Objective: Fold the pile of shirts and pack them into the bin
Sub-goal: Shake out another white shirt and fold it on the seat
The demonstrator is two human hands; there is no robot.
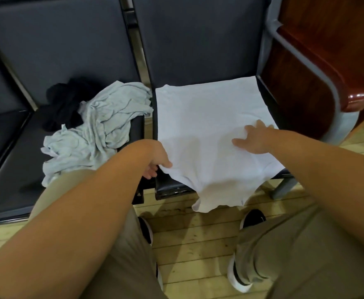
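White cotton, this is my shirt (209, 108) for now. It lies spread flat on the dark chair seat (172, 189) in the middle of the frame. Its long axis runs from the backrest at the top down toward me, and the near end hangs over the front edge of the seat, above the wooden floor (187, 234).

My left hand (158, 157) is at the left border of the shirt. The thumb is on top and the other fingers are curled under, so they pinch the edge of the cloth. My right hand (253, 138) rests on the right half of the shirt, fingers apart and quite straight, pressing the fabric down and not grasping it.

So the shirt lies to the right of my left fingers, and the left hand is the one that has its edge. I think the next move is to carry this left side across the long axis, toward the right hand, which works as an anchor.

The grey shirts (103, 126) and a black garment (64, 104) wait crumpled on the seat at the left of the frame, just beside my left forearm. I see no bin in the frame, so I judge that packing is far away.
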